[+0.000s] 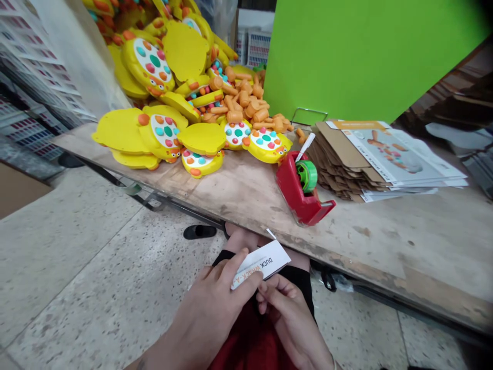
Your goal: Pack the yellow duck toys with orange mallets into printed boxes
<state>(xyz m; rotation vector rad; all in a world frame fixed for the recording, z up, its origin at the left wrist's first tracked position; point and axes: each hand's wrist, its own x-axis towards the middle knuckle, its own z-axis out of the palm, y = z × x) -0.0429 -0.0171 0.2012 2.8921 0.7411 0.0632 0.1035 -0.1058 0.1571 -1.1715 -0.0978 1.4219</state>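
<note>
Above my lap is a white cardboard box (275, 257) printed "DUCK WHACK-A-", with a narrow end facing up and a small white flap sticking out at its far edge. My left hand (227, 288) is wrapped around it, thumb on the near side and fingers over the far side. Close against the box's near edge, my right hand (283, 300) has its fingertips pinched together. Whatever lies between those fingertips is hidden. On the table beyond stands a red tape dispenser (295, 192) with a green tape roll (307, 176).
Yellow duck toys (165, 133) are piled along the table's left and back, beside a heap of orange toy mallets (246, 100). Flattened printed boxes (393, 154) are stacked at the right. A green panel (362, 56) rises behind. The wooden table edge (346, 262) runs ahead of my knees.
</note>
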